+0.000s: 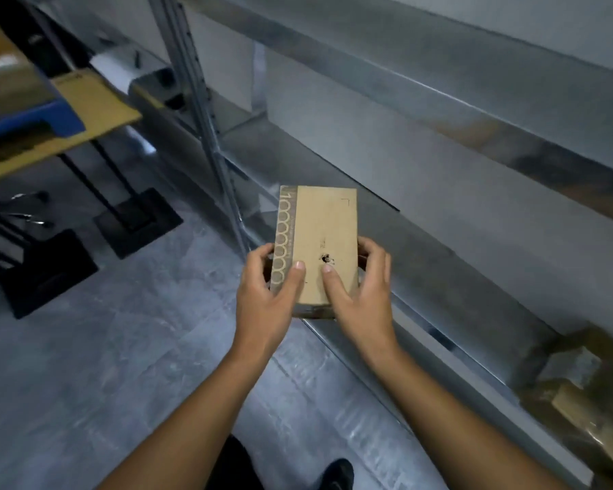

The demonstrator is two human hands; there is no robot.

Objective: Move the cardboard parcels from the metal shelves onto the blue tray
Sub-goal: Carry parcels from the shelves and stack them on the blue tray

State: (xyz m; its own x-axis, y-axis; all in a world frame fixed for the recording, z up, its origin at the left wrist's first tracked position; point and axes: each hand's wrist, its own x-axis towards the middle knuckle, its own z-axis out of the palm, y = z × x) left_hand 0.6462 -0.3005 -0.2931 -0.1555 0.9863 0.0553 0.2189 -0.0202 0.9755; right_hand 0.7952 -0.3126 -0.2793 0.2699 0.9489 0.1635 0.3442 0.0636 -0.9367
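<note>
A flat cardboard parcel [319, 235] with a printed strip down its left side is held in front of me, over the front edge of the lower metal shelf [422, 249]. My left hand [266, 295] grips its left side, thumb on top. My right hand [361, 295] grips its right side, thumb on top too. The blue tray [32, 122] sits at the upper left on a yellowish tabletop [100, 100], with blurred cardboard parcels [4, 65] in it. More cardboard parcels [588, 394] lie on the shelf at the lower right.
A metal shelf upright [206, 114] stands between the tray's table and the shelf bay. An upper shelf beam [439, 86] runs above. Black table legs with square feet [138, 221] rest on the grey floor [103, 366]. My shoe [337, 475] shows at the bottom.
</note>
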